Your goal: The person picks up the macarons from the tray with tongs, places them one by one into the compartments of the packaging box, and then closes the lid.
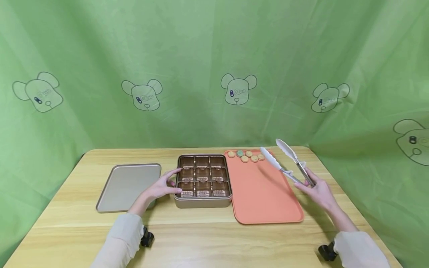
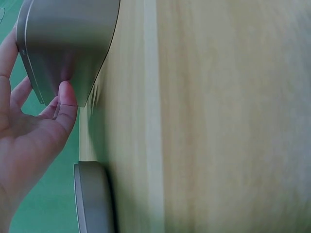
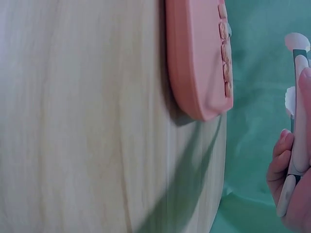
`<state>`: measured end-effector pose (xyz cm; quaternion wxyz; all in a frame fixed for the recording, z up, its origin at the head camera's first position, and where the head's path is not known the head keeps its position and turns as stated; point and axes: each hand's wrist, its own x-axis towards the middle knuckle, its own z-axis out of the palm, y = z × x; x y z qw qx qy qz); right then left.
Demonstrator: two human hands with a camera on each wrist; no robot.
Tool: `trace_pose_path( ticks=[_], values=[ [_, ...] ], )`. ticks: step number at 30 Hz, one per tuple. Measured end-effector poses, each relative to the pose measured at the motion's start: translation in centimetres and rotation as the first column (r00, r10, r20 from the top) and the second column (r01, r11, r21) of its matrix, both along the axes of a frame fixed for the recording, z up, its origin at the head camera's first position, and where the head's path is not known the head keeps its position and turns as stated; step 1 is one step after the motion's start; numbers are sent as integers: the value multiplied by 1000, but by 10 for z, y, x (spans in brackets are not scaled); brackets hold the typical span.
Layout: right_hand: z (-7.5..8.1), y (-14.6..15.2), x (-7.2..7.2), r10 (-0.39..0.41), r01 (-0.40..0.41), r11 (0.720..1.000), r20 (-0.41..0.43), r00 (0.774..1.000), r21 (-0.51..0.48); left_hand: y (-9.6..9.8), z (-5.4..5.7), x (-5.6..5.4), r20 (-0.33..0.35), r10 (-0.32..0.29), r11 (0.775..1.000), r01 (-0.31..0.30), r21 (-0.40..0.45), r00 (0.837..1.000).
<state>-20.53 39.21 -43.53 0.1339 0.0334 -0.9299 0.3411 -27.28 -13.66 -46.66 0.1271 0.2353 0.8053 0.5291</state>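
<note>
A square bronze-coloured tin stands mid-table, with a clear plastic insert of several compartments inside. My left hand holds its left side: thumb and index finger lie over the rim, other fingers touch the outer wall. In my right hand is a pair of metal tongs with pale scalloped tips. The tongs' arms are spread, raised over the right part of an orange tray, and nothing is between the tips. Several small round cookies, one of them green, lie along the tray's far edge.
A flat bronze square lid lies to the left of the tin. The orange tray touches or nearly touches the tin's right side. Green curtains with bear outlines hang behind and beside the wooden table.
</note>
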Motion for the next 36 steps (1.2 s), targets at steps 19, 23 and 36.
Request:
trace_pose_path(
  ticks=[19,23,36],
  values=[
    [-2,-12,3,53,-54,997,-10,999,-59,2,6,4,11,19,1000,-19,-20,1000],
    [0,-13,3,93,-93,994,-6,996,-53,3,7,4,13,11,1000,-11,-14,1000],
    [-2,-10,1,157,-167,971,74,985,172,0,0,-1,3,2,999,-2,-36,1000]
  ],
)
